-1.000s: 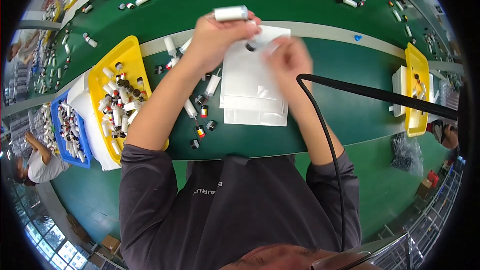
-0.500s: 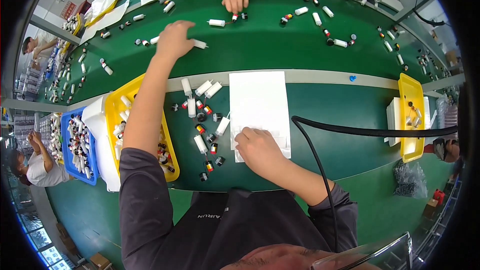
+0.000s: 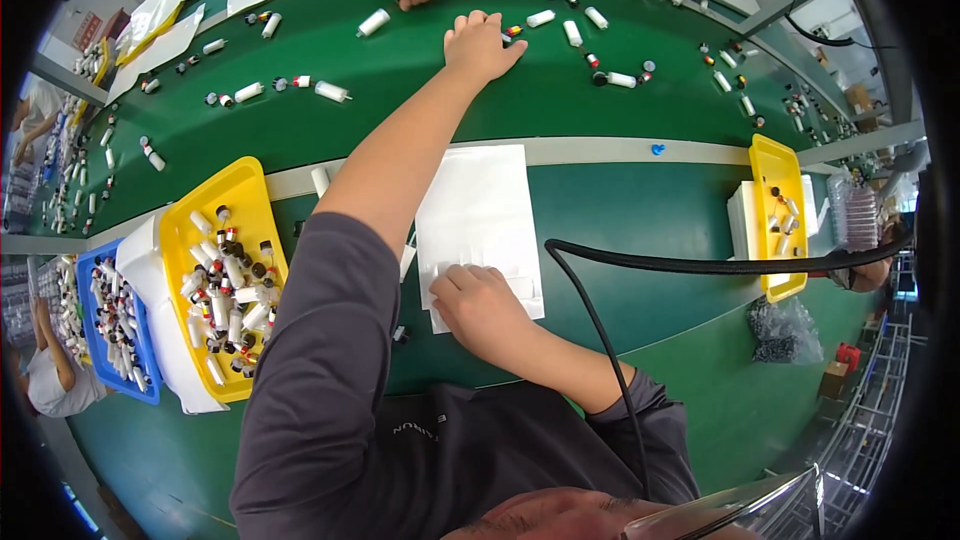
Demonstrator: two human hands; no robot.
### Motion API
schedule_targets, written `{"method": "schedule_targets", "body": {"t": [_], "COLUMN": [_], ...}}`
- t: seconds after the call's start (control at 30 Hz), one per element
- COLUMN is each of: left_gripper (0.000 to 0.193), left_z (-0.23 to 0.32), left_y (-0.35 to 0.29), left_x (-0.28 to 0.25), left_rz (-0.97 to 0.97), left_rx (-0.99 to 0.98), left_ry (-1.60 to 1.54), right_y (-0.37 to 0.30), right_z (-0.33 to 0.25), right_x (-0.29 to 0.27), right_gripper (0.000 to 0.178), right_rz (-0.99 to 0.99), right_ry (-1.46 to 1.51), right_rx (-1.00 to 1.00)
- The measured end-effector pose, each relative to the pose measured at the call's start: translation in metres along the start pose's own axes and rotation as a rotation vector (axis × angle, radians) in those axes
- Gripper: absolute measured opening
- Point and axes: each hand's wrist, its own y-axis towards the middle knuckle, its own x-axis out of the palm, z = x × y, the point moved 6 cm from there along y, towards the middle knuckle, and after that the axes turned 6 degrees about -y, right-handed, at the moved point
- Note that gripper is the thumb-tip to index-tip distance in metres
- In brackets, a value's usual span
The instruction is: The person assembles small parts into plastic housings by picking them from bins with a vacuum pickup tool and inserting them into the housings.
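Left hand (image 3: 480, 46) moved rightward over belt (image 3: 600, 115), fingers apart, sheets (image 3: 478, 200) pointing lengthwise toward it, right hand (image 3: 486, 312) atop, grip unclear

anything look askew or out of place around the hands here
Only mildly: the white sheets under the right hand aren't squared up; their lower edges step unevenly. White cylinders also lie at mixed angles on the green surface, though that may be normal. Nothing looks clearly damaged.
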Motion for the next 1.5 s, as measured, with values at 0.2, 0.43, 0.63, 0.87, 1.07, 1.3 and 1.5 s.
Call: {"method": "schedule_targets", "body": {"t": [0.2,0.43,0.63,0.87,1.07,1.3,1.5], "left_gripper": [0.043,0.018,0.028,0.047,0.049,0.047,0.036], "left_z": [0.027,0.017,0.015,0.026,0.035,0.026,0.018], "left_y": [0.022,-0.005,-0.146,-0.215,-0.232,-0.232,-0.226], "left_x": [0.023,0.017,-0.079,-0.107,-0.093,-0.073,-0.073], "left_rz": [-0.039,-0.404,-0.521,-0.369,-0.465,-0.525,-0.389], "left_rx": [0.028,-0.226,-0.718,-0.652,-0.562,-0.413,-0.269], "left_ry": [0.024,-1.03,-1.94,-2.073,-2.143,-1.821,-1.467], "right_y": [0.0,-0.003,-0.005,0.02,0.035,0.028,0.027], "right_z": [-0.008,0.006,0.031,0.107,0.08,0.108,0.108], "right_x": [-0.004,-0.033,-0.041,-0.081,-0.068,-0.049,-0.051], "right_gripper": [0.014,0.016,0.018,0.017,0.049,0.046,0.044], "right_rz": [-0.061,-0.249,-0.349,0.408,0.655,0.688,0.66], "right_ry": [0.023,0.352,0.509,0.979,0.476,0.633,0.605], "right_rx": [0.023,0.057,0.033,0.361,0.22,0.297,0.265]}}
